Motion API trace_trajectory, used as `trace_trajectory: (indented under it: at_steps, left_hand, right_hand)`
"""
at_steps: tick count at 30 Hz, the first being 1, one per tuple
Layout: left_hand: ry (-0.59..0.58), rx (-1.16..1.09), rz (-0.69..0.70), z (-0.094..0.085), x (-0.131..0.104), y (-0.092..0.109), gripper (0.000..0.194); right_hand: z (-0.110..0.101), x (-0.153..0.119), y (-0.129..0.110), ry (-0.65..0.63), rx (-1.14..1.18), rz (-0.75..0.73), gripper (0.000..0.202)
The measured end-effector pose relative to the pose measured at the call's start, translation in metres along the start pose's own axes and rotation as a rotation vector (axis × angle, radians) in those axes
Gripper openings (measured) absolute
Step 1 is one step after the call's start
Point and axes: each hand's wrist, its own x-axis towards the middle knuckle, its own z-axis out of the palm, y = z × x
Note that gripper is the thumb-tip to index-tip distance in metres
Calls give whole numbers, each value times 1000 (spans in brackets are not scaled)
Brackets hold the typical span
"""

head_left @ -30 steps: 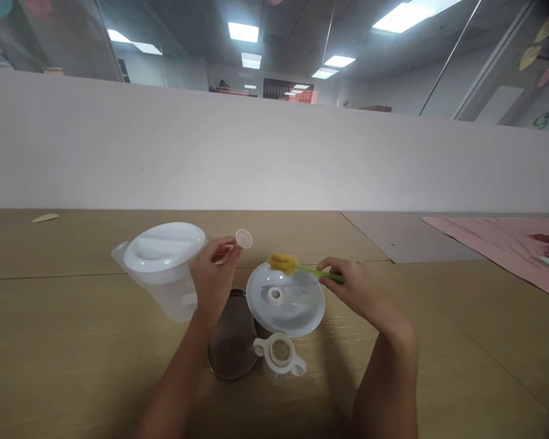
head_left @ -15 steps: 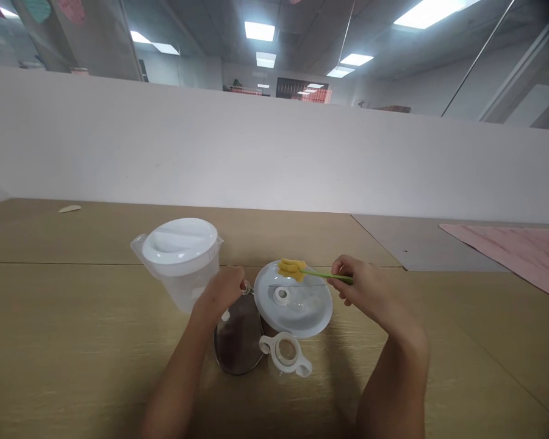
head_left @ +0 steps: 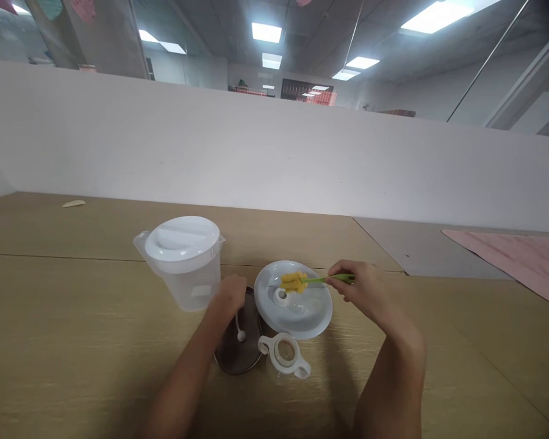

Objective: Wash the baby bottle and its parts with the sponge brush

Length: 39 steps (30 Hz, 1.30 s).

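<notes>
Head view, lidded jug (head_left: 185,259), right hand (head_left: 363,291) holding brush (head_left: 302,281) over plate (head_left: 295,300)

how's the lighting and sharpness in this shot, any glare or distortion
Head view: ceiling light panels blow out to white; the table is evenly lit, with only soft shadows; the yellow brush and both hands look slightly soft; wide-angle stretch shows at the edges.

The green-handled brush (head_left: 311,280) with a yellow sponge head lies almost level, its head over the white plate (head_left: 302,317) at about 12 o'clock of the small white ring there. A small white straw piece (head_left: 240,326) hangs over the dark round lid (head_left: 238,347); it seems to dangle from the fingers, though the view is too small to be sure.
</notes>
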Motion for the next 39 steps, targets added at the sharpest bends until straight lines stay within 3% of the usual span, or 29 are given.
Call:
trace_trajectory:
  at_steps: [3, 6, 9, 14, 19, 27, 31, 39]
  left_hand:
    - [13, 73, -19, -14, -13, 10, 22]
    - [34, 72, 77, -23, -27, 22, 24]
    - [3, 47, 185, -21, -32, 31, 31]
    - [-68, 81, 204, -11, -29, 37, 32]
    - [-37, 33, 175, -10, -27, 34, 32]
    - [-43, 40, 199, -10, -21, 26, 30]
    - [-63, -14, 252, -8, -21, 29, 42]
    - [-124, 48, 307, 3, -7, 37, 47]
  right_hand:
    - [4, 5, -6, 5, -88, -8, 12]
    - [12, 13, -13, -9, -164, -20, 13]
    - [20, 17, -22, -96, -179, -40, 15]
    - [27, 14, -30, -172, -143, -124, 18]
    - [25, 18, -20, -194, -81, -170, 25]
    - [7, 19, 4, -368, 199, -27, 33]
    - [3, 18, 13, -400, 263, -2, 35]
    - [-2, 16, 18, -395, 301, -1, 35]
